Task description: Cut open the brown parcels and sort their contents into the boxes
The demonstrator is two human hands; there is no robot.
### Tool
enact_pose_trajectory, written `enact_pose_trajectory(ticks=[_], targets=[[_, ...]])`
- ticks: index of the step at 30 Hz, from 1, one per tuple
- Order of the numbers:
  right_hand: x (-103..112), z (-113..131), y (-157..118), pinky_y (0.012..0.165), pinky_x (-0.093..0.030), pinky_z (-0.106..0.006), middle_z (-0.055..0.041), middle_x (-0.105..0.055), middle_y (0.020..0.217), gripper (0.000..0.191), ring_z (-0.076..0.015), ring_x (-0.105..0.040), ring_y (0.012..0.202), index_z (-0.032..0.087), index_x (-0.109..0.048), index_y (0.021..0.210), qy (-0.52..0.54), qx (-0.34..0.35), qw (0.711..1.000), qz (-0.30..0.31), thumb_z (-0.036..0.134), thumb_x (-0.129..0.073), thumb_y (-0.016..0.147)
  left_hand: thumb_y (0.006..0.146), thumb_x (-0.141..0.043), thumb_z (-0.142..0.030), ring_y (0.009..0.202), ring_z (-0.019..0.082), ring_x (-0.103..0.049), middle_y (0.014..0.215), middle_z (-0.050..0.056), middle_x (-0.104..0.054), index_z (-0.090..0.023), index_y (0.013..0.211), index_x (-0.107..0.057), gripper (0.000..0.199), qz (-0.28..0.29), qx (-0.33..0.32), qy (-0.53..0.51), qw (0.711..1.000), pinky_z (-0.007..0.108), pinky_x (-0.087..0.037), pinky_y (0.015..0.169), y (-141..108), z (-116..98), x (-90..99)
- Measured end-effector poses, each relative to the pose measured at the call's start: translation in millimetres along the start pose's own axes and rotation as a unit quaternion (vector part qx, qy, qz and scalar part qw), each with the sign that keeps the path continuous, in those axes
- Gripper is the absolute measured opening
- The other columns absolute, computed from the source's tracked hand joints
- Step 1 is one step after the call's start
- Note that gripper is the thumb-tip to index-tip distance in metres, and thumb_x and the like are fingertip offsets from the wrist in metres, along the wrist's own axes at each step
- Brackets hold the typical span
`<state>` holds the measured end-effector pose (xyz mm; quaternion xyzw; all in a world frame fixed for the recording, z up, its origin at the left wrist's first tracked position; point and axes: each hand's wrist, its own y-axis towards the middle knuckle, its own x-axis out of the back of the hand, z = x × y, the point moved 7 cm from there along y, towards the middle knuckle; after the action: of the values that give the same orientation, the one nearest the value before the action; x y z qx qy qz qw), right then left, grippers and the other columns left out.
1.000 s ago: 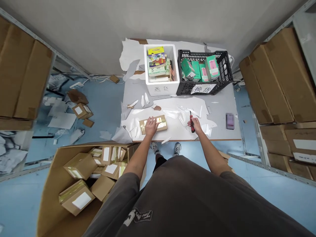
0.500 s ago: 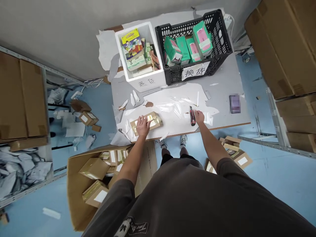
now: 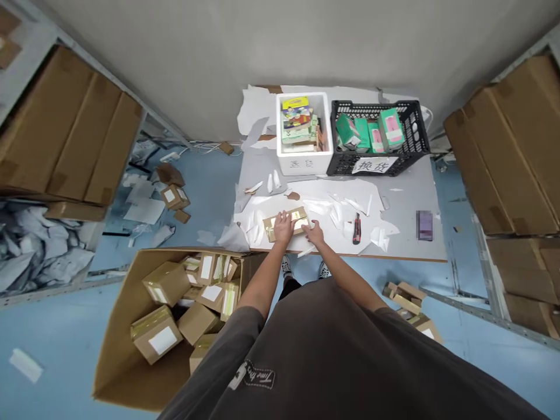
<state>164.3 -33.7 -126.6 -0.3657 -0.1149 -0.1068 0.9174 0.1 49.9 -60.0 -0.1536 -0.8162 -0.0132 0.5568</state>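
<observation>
A small taped cardboard box (image 3: pixel 297 214) with a white label lies near the table's front edge. My left hand (image 3: pixel 284 226) rests over its top and grips it, fingers pointing away from me. At the box's right end, my right hand (image 3: pixel 314 233) has its fingertips on the cardboard, though the exact grip is small to make out. A red and black utility knife (image 3: pixel 357 228) lies on the table to the right of my right hand. Torn white paper scraps (image 3: pixel 321 207) are scattered behind and beside the box.
Behind stand a white foam bin (image 3: pixel 305 164) of assorted packages and a black plastic crate (image 3: pixel 423 137) with green boxes. A large open carton (image 3: pixel 116 350) of small parcels sits at my left. A blurred purple item (image 3: pixel 424 226) lies at the table's right. Shelves with cartons (image 3: pixel 503 151) flank both sides.
My right hand has let go of the utility knife and moved left to the cardboard box. My left hand stays on the box. The view has shifted, showing more wall and the left carton.
</observation>
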Motion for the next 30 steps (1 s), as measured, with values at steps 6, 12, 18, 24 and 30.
enact_pose_trajectory(ticks=[6,12,18,24,30], targets=[[-1,33,12,0.053,-0.058,-0.025,-0.0138,-0.077,0.125,0.065,-0.0155,-0.073,0.063,0.022,-0.048,0.151,-0.068,-0.03,0.996,-0.048,0.056,-0.07,0.1,0.112,-0.046,-0.03,0.154,0.04,-0.05,0.164,0.029,-0.053,-0.008,0.158,-0.056,0.052,0.045,0.023,0.026,0.998,0.056,-0.043,0.124,-5,5,12.0],[-59,96,43,0.051,-0.058,-0.024,-0.0129,-0.078,0.122,0.061,-0.0156,-0.074,0.067,0.023,-0.051,0.143,-0.085,-0.047,0.995,-0.02,0.053,-0.076,0.096,0.11,-0.047,-0.028,0.129,0.037,-0.07,0.156,0.036,-0.055,-0.004,0.164,-0.046,0.059,0.112,0.112,0.044,0.986,0.046,-0.056,0.102,-22,56,34.6],[-89,122,35,0.069,-0.062,-0.029,-0.0134,-0.08,0.115,0.059,-0.0225,-0.077,0.086,0.02,-0.055,0.143,-0.156,0.012,0.986,-0.054,0.056,-0.07,0.099,0.105,-0.057,-0.03,0.117,0.034,-0.076,0.123,0.026,-0.077,-0.005,0.154,-0.053,0.055,0.122,0.15,0.009,0.981,0.04,-0.056,0.097,-25,83,67.2],[-104,85,-21,0.102,-0.057,-0.041,-0.0142,-0.075,0.136,0.082,-0.0341,-0.072,0.124,0.023,-0.037,0.166,-0.206,0.122,0.97,-0.051,0.053,-0.068,0.097,0.1,-0.064,-0.032,0.119,0.036,-0.077,0.119,0.024,-0.08,-0.009,0.138,-0.067,0.044,0.103,0.133,-0.054,0.984,0.04,-0.056,0.1,-17,87,79.8],[-103,73,-28,0.102,-0.057,-0.044,-0.0139,-0.077,0.134,0.089,-0.0359,-0.072,0.123,0.022,-0.031,0.171,-0.176,0.094,0.979,-0.043,0.044,-0.069,0.093,0.106,-0.043,-0.021,0.125,0.027,-0.074,0.136,0.014,-0.078,-0.018,0.157,-0.057,0.053,0.047,0.171,-0.197,0.964,0.037,-0.057,0.106,-34,143,76.3]])
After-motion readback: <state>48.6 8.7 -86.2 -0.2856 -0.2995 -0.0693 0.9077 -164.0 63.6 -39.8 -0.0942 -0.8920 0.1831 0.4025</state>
